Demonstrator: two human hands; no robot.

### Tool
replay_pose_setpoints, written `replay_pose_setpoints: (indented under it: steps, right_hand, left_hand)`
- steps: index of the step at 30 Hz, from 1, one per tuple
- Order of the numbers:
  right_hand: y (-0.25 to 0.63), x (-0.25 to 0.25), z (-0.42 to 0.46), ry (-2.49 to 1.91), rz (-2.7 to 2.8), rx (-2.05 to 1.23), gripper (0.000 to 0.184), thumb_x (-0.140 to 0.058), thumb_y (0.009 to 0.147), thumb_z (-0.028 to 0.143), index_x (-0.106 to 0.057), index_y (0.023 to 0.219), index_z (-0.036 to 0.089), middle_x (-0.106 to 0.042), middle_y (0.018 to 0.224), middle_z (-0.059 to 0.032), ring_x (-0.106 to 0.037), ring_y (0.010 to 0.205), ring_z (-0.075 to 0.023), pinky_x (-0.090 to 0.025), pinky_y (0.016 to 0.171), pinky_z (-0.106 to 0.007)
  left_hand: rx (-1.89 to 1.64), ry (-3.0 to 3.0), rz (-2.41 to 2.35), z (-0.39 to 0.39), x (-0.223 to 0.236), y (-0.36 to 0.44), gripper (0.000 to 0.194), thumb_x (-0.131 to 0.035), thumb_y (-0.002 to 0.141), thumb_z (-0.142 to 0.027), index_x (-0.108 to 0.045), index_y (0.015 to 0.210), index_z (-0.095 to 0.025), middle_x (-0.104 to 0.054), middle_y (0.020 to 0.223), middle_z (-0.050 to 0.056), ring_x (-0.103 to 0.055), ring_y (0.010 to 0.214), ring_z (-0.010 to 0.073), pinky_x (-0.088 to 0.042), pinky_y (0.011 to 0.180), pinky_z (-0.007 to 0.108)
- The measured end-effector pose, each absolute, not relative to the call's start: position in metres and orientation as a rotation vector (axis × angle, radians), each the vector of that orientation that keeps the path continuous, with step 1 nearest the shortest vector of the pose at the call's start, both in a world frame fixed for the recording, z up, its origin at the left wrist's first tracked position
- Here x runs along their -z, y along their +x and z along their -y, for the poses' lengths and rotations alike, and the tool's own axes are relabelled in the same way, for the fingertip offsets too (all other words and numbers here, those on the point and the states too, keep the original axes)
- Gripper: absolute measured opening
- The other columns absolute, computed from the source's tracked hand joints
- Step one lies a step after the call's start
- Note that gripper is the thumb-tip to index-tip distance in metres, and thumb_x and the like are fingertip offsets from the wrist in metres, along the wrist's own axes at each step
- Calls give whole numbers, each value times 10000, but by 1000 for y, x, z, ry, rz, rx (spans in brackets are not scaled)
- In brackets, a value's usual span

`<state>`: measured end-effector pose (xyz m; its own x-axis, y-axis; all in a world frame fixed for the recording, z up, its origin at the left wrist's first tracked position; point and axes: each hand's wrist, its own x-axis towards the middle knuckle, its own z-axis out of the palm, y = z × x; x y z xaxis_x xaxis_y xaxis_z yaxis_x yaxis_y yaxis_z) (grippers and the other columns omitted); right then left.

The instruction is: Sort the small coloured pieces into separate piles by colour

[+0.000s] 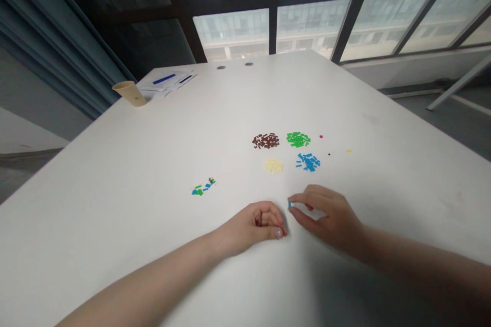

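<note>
Between the thumb and forefinger of my right hand (330, 214) is a small flat blue piece (289, 205), held upright above the table. My left hand (255, 227) rests just to the left, fingers curled and thumb pressed to the fingertips; what it pinches, if anything, is hidden. Beyond the hands lie loose piles of small pieces: a blue pile (309, 162), a pale yellow pile (273, 165), a green pile (298, 139) and a dark brown pile (266, 140). A scattered mix of blue and green pieces (203, 187) sits left of my left hand.
Single red (321, 136), black (329, 154) and yellow pieces (349, 151) lie right of the piles. A beige cup (131, 93) stands near the white table's (172, 133) left edge, beside papers with a blue pen (164, 79). Windows are beyond the far edge.
</note>
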<state>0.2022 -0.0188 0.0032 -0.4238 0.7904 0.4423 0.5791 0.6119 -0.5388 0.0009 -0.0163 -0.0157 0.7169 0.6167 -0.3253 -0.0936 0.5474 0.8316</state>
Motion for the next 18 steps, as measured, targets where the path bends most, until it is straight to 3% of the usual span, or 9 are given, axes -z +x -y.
replay_pose_setpoints:
  steps: [3,8,18]
  right_hand:
    - [220,-3,-5,-1354,2253,-124,199,-462,825,269,-644,832,188,-638,748,-39,-551,698,-141,-383,676,-252]
    - [242,-13,-24,-1956,2225,-11,256,-415,828,312,-648,861,212,-656,836,-46,-575,757,-188,-347,578,-261]
    - [252,-4,-31,-2066,2240,-162,281,-396,847,315,-658,897,229,-661,958,-34,-581,858,-213,-374,622,-279]
  left_hand:
    - [-437,913,-665,16,14,1,177,-697,659,-187,-574,767,-119,-631,741,32,-561,682,79,-404,657,198]
    - [-419,926,-655,16,13,0,173,-693,663,-176,-572,772,-119,-622,742,27,-557,679,68,-408,650,181]
    - [-399,915,-643,16,13,-1,218,-722,621,-164,-567,770,-128,-616,734,13,-548,636,62,-417,614,179]
